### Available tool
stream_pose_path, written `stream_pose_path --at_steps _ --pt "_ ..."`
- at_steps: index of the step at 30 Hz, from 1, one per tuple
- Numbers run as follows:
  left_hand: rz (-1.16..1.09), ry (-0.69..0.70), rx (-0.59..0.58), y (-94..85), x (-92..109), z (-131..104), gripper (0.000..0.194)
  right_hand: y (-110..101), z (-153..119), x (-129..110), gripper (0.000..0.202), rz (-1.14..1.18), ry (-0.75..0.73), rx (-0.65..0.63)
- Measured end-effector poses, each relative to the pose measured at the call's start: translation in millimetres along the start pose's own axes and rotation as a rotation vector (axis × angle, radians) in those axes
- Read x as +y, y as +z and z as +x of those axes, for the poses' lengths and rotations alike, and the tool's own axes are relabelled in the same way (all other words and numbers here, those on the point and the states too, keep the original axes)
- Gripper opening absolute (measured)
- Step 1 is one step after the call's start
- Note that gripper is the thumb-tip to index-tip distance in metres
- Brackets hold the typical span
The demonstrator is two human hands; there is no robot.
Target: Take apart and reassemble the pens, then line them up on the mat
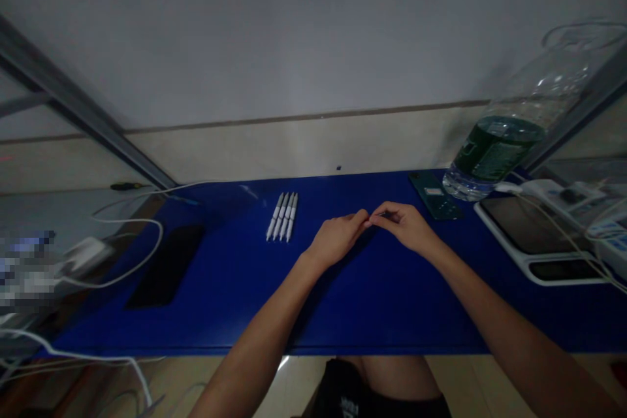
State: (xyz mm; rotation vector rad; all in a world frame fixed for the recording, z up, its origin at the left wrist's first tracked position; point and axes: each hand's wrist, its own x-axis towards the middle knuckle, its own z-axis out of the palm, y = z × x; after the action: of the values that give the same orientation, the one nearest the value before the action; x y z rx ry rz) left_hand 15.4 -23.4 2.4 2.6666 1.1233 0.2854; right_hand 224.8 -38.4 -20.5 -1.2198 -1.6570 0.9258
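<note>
My left hand (pixel 337 238) and my right hand (pixel 404 223) meet above the blue tabletop (pixel 392 300), fingertips touching or nearly so. Both are closed in a pinch. Something small and thin may be between the fingertips, but it is too small and too hidden by the fingers to name. To the left of my left hand, several white pens with grey ends (pixel 281 217) lie side by side in a neat row, apart from the hand. Beyond my right hand lies a dark green phone (pixel 435 194), which the hand does not touch.
A big clear bottle with a green label (pixel 499 147) stands at the back right. Beside it are a kitchen scale (pixel 533 225) and white cables with a power strip (pixel 563 199). A flat black object (pixel 166 268) lies at the left, near a white cable (pixel 159 245).
</note>
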Motion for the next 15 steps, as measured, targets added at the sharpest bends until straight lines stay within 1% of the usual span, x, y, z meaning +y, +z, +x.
stream_pose_path --at_steps 2,4,6,8,10,12,15 --pt "0.015 -0.018 0.013 1.5 1.7 0.5 0.04 1.4 0.3 0.7 0.024 -0.028 -0.009 -0.01" --pt "0.027 -0.034 0.03 0.5 1.1 0.9 0.04 -1.2 1.4 3.2 0.024 -0.072 -0.02 0.024" --pt "0.042 -0.055 0.05 -2.0 -1.5 1.2 0.039 -6.0 3.0 7.4 0.025 -0.164 -0.055 0.082" --pt "0.056 -0.086 0.066 -4.6 -4.9 1.4 0.039 -10.1 4.2 13.6 0.023 -0.308 -0.131 0.108" --pt "0.062 -0.116 0.073 -6.3 -7.8 1.5 0.038 -11.8 4.8 21.8 0.02 -0.466 -0.211 0.083" --pt "0.065 -0.134 0.076 -7.0 -9.9 1.5 0.037 -12.0 5.0 30.4 0.017 -0.587 -0.233 0.063" --pt "0.066 -0.144 0.084 -7.9 -11.9 1.2 0.037 -14.0 6.1 38.9 0.012 -0.629 -0.231 0.078"
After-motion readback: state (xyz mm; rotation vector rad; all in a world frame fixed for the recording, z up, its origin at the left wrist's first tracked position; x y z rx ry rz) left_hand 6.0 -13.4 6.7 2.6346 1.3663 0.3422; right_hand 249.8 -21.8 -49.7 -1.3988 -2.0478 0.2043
